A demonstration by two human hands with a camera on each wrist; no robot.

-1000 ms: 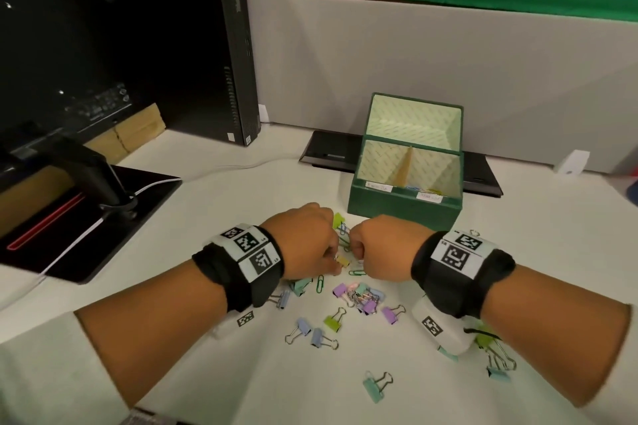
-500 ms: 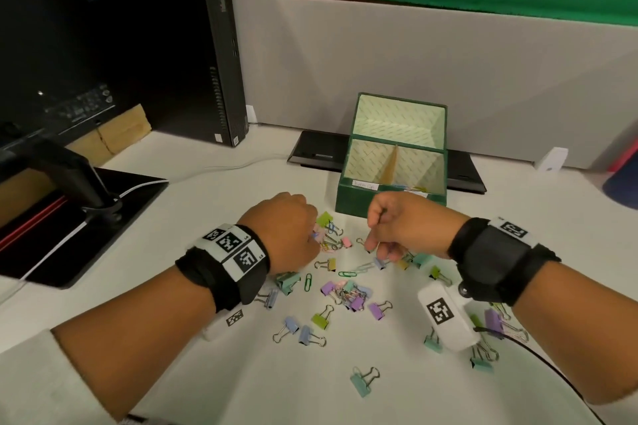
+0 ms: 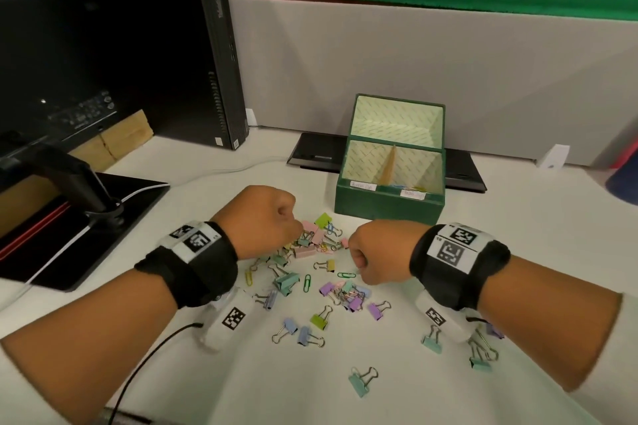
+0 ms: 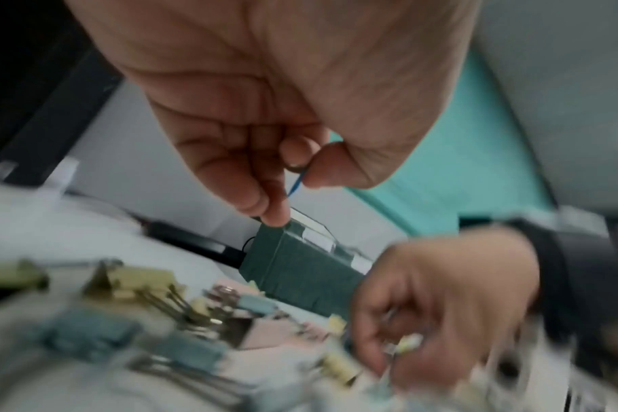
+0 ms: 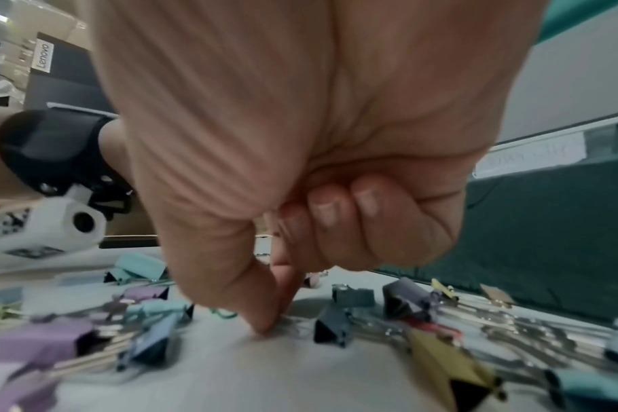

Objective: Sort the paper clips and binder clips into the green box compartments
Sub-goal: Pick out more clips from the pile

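Pinching a blue paper clip (image 4: pixel 296 185) left hand (image 3: pixel 259 221), right hand (image 3: pixel 376 257) thumb and forefinger closing on a silver clip (image 5: pixel 293 324); we lift cleanly, carrying both to the green box (image 3: pixel 386 209), right compartment.

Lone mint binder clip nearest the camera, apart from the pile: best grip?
Probably take the mint binder clip by its folded body, pinched across the two flat faces, coming straight down. It lies flat with its wire handles pointing up-right, away from the body, and bare table around it leaves fingers room.

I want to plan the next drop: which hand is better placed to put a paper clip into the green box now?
Probably the left hand: it already pinches a blue paper clip above the desk. The right hand is only pressing its fingertips down among the clips.
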